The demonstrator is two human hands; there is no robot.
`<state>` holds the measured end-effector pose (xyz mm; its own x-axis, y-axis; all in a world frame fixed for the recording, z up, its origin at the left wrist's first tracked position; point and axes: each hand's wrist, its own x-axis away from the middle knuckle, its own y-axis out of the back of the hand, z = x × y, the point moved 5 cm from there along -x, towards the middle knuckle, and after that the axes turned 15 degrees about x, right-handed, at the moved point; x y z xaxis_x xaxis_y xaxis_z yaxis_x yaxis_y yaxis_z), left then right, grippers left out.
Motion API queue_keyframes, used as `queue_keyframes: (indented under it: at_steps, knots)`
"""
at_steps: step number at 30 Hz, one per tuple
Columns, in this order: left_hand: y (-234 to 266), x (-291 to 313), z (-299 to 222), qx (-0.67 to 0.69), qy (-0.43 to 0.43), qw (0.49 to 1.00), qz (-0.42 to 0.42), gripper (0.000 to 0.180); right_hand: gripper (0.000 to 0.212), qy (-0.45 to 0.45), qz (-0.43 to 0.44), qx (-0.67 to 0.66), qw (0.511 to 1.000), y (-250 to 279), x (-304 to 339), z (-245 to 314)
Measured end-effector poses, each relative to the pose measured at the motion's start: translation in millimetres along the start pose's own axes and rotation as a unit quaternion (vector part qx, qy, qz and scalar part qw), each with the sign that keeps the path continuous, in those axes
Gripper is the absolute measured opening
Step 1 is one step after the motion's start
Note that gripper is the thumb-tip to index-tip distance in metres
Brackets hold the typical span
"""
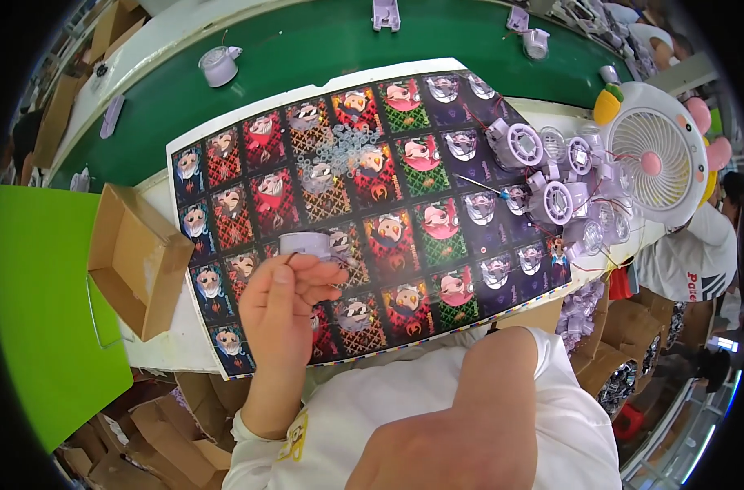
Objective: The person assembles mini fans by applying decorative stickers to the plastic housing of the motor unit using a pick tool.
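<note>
My left hand (286, 302) is over the middle of a printed sheet, thumb and fingers closed. At its fingertips is a round lilac plastic part (305, 243), with a short dark wire by the thumb. The fingers hide its lower side. My right hand (437, 453) is bent back close in front of me at the lower edge; its fingers are cut off from view. Beyond my left hand, a pile of small translucent rings (343, 151) lies on the dark sheet of printed cartoon figures (392, 278).
Wired lilac fan housings (555, 202) crowd the sheet's right side, near a thin metal rod (479, 186) and a white animal-faced fan (653, 155). An open cardboard box (135, 261) stands left. Lilac parts sit on the green belt (306, 61). Another person (690, 257) is at right.
</note>
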<state>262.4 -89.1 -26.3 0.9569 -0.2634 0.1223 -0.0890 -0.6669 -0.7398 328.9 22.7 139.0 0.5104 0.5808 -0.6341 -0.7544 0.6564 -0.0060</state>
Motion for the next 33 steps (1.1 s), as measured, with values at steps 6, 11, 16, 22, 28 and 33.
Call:
queue_keyframes:
  at_steps: [6,11,16,22,28,33]
  knots:
    - [1,5,7,-0.074,0.057,0.994,0.059,0.03,0.032,-0.013,0.015,-0.006,1.0,-3,-6,-10]
    - [-7,5,-6,-0.238,0.016,0.968,0.081,0.021,0.031,-0.016,0.02,-0.004,1.0,-2,-7,-13]
    - [-19,-6,-19,-0.4,-0.132,0.896,0.137,0.01,0.031,-0.017,0.016,-0.008,1.0,2,-6,-15]
    - [-21,-22,-18,-0.377,-0.151,0.9,0.159,0.009,0.031,-0.028,0.013,-0.015,0.999,9,-4,-16]
    - [-22,-32,0,-0.24,0.015,0.958,0.158,0.018,0.023,-0.116,-0.074,0.101,0.985,48,18,-31]
    - [-23,-26,8,-0.211,-0.002,0.971,0.112,0.028,0.005,-0.393,-0.227,0.638,0.622,142,76,-96]
